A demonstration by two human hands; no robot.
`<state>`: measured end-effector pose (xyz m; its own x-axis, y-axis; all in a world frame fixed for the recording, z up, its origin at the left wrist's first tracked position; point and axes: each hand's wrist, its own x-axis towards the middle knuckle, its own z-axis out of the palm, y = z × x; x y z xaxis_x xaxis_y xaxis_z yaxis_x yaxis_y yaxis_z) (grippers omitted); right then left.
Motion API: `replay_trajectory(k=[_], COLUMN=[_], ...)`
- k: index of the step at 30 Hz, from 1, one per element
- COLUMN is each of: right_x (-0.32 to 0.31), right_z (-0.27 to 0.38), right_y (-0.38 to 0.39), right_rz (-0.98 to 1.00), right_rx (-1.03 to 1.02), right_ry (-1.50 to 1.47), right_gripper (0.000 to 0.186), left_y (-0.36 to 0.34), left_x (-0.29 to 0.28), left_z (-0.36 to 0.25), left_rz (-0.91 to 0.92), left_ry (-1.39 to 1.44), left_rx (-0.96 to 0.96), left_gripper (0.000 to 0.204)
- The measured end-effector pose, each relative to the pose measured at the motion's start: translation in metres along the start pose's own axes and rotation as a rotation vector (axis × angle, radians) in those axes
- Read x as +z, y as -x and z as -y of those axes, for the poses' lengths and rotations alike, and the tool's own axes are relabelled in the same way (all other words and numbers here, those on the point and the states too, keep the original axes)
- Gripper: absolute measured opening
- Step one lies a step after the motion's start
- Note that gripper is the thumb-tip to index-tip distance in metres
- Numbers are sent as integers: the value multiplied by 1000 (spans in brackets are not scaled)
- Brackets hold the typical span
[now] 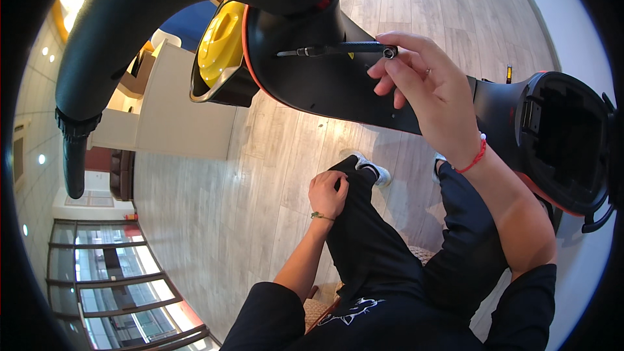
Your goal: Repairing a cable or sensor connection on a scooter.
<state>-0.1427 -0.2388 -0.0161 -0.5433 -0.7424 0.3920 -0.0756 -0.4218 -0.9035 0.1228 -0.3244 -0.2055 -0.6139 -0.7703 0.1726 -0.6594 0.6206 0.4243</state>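
Note:
My right hand (432, 88) is raised in front of a large black machine (344, 84) with orange-red trim. Between its thumb and fingers is a slim black tool (344, 47), with a textured handle and a round, metal-ringed end beside my fingertips. Its thin grey tip points left, over the machine's black body; whether it touches the surface I cannot tell. My left hand (328, 194) rests on my left knee, loosely curled, with nothing seen in it.
A thick black curved arm (110, 39) arches across the upper left. Below it sits a yellow part (220, 42) in a black holder. A black round-ended section (565, 140) stands at the right. A white counter (185, 104) and glass-paned windows (117, 286) lie at left.

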Motion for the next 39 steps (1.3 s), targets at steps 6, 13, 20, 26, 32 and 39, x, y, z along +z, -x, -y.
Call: replay_trajectory(k=[6, 13, 20, 26, 32, 39], right_x=[-3, -2, -4, 0, 4, 7], right_z=[-2, -6, 1, -11, 3, -8], right_y=[1, 1, -1, -1, -1, -2], right_rz=[71, 4, 59, 46, 72, -1], right_rx=[-8, -69, 79, -83, 127, -5], right_ry=[17, 126, 195, 157, 68, 13], right_gripper=[26, 28, 27, 29, 25, 21], left_y=[2, -1, 2, 1, 0, 2], left_x=[0, -1, 0, -1, -4, -4], left_z=[2, -1, 4, 3, 1, 3], left_rz=[12, 6, 17, 19, -7, -7], left_ry=[0, 4, 5, 14, 22, 32], left_rx=[-3, 4, -11, -9, 21, 9], left_gripper=[10, 10, 10, 10, 9, 10])
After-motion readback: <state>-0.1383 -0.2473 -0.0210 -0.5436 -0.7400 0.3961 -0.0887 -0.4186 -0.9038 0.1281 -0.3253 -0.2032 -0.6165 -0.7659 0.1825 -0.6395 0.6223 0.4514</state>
